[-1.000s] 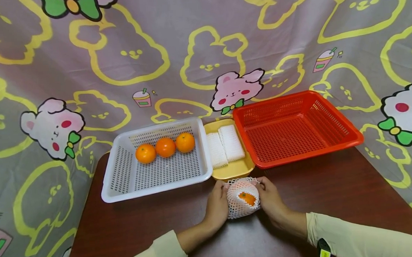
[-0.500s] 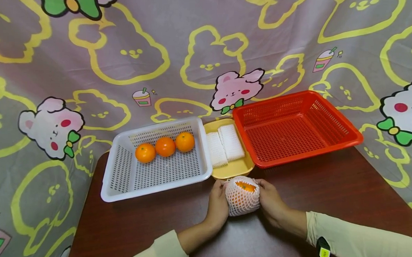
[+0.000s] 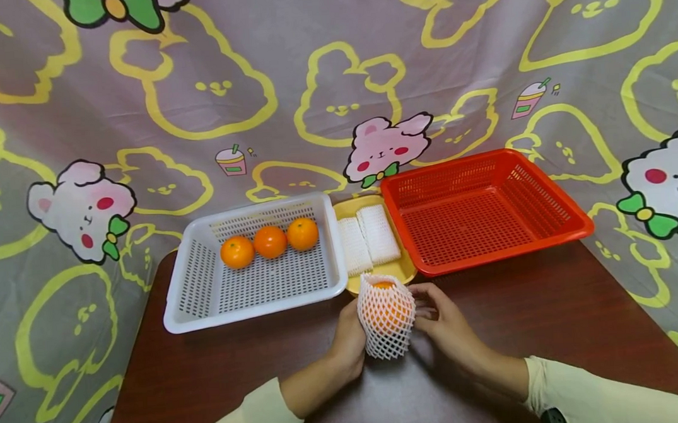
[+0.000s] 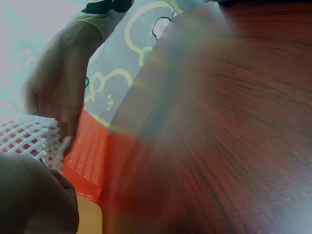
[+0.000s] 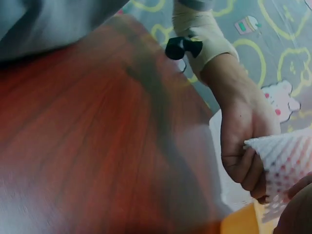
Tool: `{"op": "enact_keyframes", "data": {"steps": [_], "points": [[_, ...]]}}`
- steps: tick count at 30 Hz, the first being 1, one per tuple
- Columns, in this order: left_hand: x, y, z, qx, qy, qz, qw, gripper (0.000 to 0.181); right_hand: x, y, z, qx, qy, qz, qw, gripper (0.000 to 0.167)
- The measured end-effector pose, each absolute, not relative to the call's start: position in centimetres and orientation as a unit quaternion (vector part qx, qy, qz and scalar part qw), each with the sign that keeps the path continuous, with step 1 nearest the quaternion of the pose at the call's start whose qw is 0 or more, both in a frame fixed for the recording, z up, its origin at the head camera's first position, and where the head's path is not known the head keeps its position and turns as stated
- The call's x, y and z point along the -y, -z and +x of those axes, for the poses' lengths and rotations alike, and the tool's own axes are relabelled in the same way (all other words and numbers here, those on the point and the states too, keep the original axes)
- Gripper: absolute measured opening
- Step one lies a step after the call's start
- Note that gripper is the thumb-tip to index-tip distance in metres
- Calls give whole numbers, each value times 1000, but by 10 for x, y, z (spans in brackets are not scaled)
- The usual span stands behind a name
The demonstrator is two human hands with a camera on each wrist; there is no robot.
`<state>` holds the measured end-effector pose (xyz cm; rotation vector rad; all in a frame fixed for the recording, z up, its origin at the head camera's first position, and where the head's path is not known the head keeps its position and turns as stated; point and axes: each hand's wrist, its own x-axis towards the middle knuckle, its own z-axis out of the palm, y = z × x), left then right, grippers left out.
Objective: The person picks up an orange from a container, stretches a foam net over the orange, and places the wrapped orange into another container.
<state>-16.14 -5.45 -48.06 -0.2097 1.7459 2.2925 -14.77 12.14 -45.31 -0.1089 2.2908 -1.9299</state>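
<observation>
An orange in a white foam net sleeve (image 3: 386, 317) is held upright over the table in the head view, with orange skin showing at the sleeve's top opening. My left hand (image 3: 347, 340) grips it from the left; in the right wrist view the curled fingers of that left hand (image 5: 246, 141) hold the net. On the other side, my right hand (image 3: 449, 326) has its fingers loosely extended beside the sleeve. In the left wrist view this right hand (image 4: 61, 83) reaches down close along the net, and whether its fingertips touch it is hard to tell.
A white basket (image 3: 252, 310) with several oranges (image 3: 270, 241) stands at left. Beside it, a yellow tray (image 3: 389, 271) holds flat white foam nets (image 3: 378, 234). At right is a red basket (image 3: 498, 217). All rest on a dark wooden table (image 3: 548, 309) before a patterned cloth.
The netted orange has turned from lying tilted to upright, its opening now on top, and shifted slightly left. The right hand has loosened from the net's edge and drawn slightly away.
</observation>
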Motion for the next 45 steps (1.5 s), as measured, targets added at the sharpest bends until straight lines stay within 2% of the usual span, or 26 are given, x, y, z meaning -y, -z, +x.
{"op": "enact_keyframes", "data": {"steps": [3, 7, 10, 15, 18, 24, 26, 32, 45], "points": [[54, 475, -162, -594, -793, -62, 125, 41, -126, 447, -145, -753, 640, -151, 33, 66], [53, 467, -160, -600, -788, -66, 123, 37, -130, 440, -143, -727, 652, -211, 44, 76], [52, 459, -157, -623, -768, -82, 119, 32, -130, 435, -144, -725, 658, -190, 70, 77], [50, 441, -149, -660, -738, -87, 109, 28, -131, 426, -150, -719, 675, -145, 82, 71], [50, 430, -145, -673, -732, -59, 92, 29, -134, 421, -154, -711, 687, -123, 92, 67], [57, 413, -144, -705, -708, 40, 17, 40, -141, 414, -160, -714, 683, -111, 103, 64], [59, 410, -145, -697, -713, 68, 26, 44, -142, 412, -161, -708, 688, -116, 107, 63], [62, 410, -149, -626, -763, 131, 95, 59, -145, 409, -166, -712, 680, -142, 103, 60], [58, 417, -153, -624, -763, 149, 75, 66, -150, 412, -172, -743, 648, -152, 73, 68]]}}
